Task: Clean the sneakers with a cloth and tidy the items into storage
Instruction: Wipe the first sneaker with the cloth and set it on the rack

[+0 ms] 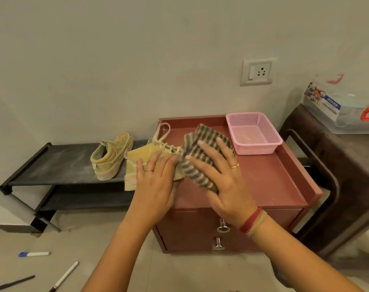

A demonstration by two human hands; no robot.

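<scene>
Both forearms reach forward over the red tabletop [270, 178]. The left hand [156, 182] closes its grip on a tan sneaker [137, 161], held heel-down at the tabletop's left edge. The right hand [219, 182], fingers spread flat, presses a striped cloth [202, 144] against it.

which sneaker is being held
The sneaker at the red cabinet, held by the left hand; the other sneaker stands alone on the black rack.

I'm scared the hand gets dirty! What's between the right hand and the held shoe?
The striped cloth, under the right hand and against the sneaker the left hand holds, in the head view.
</scene>
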